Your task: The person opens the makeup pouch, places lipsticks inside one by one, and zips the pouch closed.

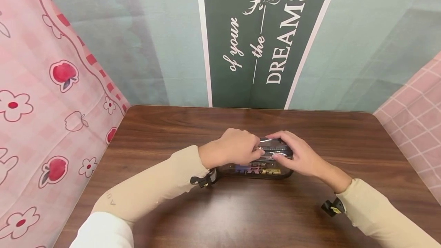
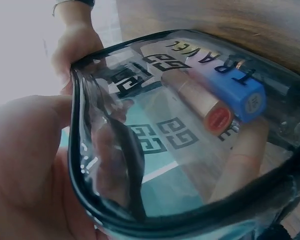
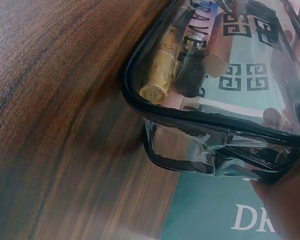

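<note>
A clear cosmetic bag with black piping and "TRAVEL" lettering stands on the table, front panel toward me. My left hand bends over its top, thumb and forefinger pinching at the black zipper; the pull itself is hidden by the fingers. At the other end, my right hand grips the bag's top right corner between thumb and fingers. Through the plastic show a blue tube, a rose-gold lipstick with a red end label, a glittery gold tube and a dark tube.
The brown wooden table extends around the bag. Behind it hangs a green cloth with white lettering. A pink patterned cloth hangs at the left, a pink grid cloth at the right.
</note>
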`<state>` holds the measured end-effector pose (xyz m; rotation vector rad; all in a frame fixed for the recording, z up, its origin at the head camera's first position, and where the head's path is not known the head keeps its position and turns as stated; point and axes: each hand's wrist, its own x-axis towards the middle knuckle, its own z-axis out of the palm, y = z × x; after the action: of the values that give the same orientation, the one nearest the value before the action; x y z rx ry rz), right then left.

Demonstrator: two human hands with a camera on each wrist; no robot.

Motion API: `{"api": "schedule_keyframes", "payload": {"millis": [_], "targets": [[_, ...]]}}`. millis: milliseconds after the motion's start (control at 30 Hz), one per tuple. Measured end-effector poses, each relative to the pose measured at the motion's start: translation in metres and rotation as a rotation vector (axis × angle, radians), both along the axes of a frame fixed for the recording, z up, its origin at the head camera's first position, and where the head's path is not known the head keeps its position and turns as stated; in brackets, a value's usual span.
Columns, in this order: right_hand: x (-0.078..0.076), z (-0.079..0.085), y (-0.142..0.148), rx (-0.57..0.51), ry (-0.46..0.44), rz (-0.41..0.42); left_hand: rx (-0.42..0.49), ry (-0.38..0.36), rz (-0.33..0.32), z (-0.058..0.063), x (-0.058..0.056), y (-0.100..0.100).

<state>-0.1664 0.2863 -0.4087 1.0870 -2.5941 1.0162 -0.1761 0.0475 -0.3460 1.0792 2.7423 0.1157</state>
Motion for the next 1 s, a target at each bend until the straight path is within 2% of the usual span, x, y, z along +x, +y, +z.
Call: {"api": "schedule_keyframes", "payload": {"millis": [367,700,1000], "targets": [[0.000,0.001,-0.001,0.014,-0.002,0.009,-0.080,-0.021,0.007,0.003,-0.002,0.008],[0.002,0.000,0.000,0.019,-0.006,-0.004,-0.114,-0.043,0.015,0.003,-0.004,0.014],[0.000,0.001,-0.001,0.011,0.004,0.007,-0.127,-0.031,0.015,0.003,-0.005,0.015]]}}
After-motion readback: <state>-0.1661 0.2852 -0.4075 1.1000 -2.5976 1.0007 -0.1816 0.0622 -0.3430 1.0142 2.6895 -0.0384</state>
